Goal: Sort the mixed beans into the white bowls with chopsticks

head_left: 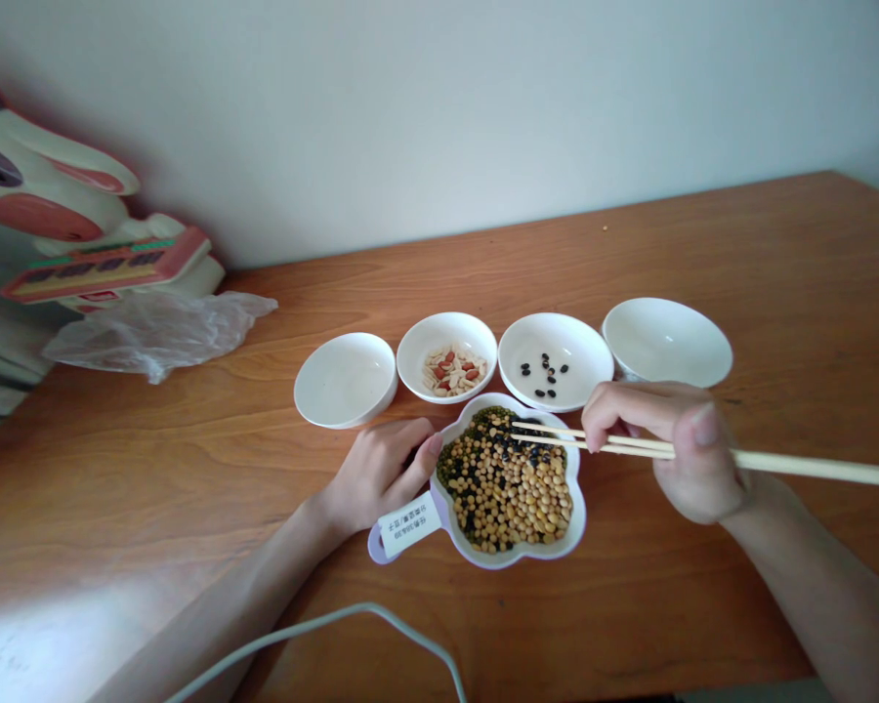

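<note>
A flower-shaped bowl with a lilac, labelled handle (pixel 410 524) holds mixed yellow, black and green beans (pixel 513 488). My left hand (pixel 381 474) is closed at its left edge, thumb against the rim. In my right hand (pixel 674 444) is a pair of wooden chopsticks (pixel 619 445), their tips slightly apart over the black beans at the bowl's far side. I cannot make out a bean gripped between the tips. Just behind stands a white bowl with several black beans (pixel 548 369). Left of it, another white bowl (pixel 446 322) contains peanuts (pixel 450 371).
At the row's ends stand a left white bowl (pixel 346 381) and a right white bowl (pixel 666 342), with nothing visible inside. A clear plastic bag (pixel 165 327) lies by an animal-shaped toy keyboard (pixel 109 264) at the left. A pale cable (pixel 322 620) crosses the front of the wooden table (pixel 190 469).
</note>
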Tool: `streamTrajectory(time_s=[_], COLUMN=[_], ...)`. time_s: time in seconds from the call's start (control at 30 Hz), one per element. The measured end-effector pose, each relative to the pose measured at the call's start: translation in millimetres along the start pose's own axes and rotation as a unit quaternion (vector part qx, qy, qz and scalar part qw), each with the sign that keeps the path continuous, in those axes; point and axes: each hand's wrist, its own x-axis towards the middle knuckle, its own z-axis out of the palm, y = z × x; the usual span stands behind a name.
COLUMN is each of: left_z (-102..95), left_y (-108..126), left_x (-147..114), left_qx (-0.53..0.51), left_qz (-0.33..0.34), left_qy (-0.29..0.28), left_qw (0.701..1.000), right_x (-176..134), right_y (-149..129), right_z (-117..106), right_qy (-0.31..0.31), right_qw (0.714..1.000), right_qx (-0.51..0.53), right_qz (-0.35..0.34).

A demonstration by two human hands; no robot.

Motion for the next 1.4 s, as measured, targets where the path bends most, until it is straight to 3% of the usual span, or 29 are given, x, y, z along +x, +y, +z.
streamTrajectory(time_s=[0.4,0.77,1.03,1.4], left_z=[0.3,0.3,0.0,1.2], left_y=[-1,0,1,-1], left_x=[0,1,-1,-1], left_qx=[-0.003,-0.004,-0.006,-0.008], left_qz=[0.001,0.0,-0.005,-0.002], left_qy=[0.001,0.003,-0.004,0.001], left_qw=[1.0,1.0,1.0,1.0], right_x=[-2,-4,0,-4], right_y=[3,5,-4,5], right_z=[-6,-5,-5,0], right_qy=[0.002,0.045,0.03,0.022], right_qw=[1.0,0.999,0.999,0.999], right_qx=[0.004,0.02,0.029,0.013], right_qz=[0.013,0.012,0.013,0.024])
